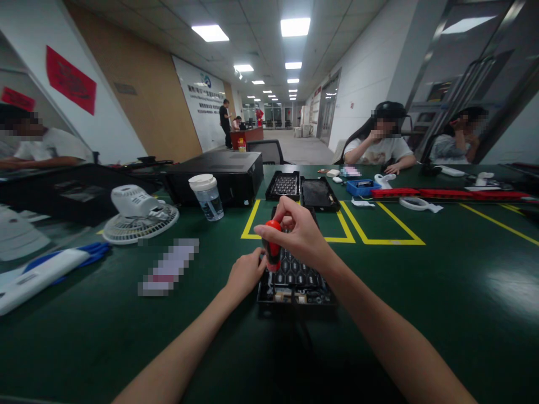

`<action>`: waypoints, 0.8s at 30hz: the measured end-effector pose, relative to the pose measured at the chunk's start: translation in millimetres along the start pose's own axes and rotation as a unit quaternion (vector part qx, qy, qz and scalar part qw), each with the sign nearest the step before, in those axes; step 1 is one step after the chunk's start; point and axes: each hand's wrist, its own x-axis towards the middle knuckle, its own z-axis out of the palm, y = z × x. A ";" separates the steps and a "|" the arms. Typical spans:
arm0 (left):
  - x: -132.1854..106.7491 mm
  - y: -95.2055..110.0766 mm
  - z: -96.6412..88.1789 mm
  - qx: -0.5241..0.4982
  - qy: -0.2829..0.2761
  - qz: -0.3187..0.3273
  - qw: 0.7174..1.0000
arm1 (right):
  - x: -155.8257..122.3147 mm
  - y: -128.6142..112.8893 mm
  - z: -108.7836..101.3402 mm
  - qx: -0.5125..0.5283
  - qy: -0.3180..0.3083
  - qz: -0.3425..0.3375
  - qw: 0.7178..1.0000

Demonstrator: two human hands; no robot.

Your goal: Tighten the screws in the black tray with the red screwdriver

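Observation:
My right hand (297, 233) is closed round the top of a red-handled screwdriver (273, 248), held upright over a black tray (297, 283) of small parts on the green table. My left hand (246, 273) is closed at the tray's left edge, its fingers pinched at the lower part of the screwdriver handle. What the tip touches is hidden by my hands.
Two more black trays (284, 185) (318, 193) lie beyond, by yellow tape lines. A black box (219, 174), a lidded clear cup (207, 196) and a small white fan (138, 216) stand at left. A blue bin (362, 187) and red strip (446, 193) lie right. People sit around the table.

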 end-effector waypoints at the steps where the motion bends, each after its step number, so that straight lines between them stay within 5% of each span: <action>1: 0.3 -0.7 0.8 0.001 0.001 0.002 1.000 | -0.1 -0.1 0.1 -0.002 0.000 0.000 1.000; 24: -1.2 3.0 -2.4 -0.010 -0.005 -0.016 1.000 | -8.1 -4.8 9.2 -0.181 0.117 -0.015 0.976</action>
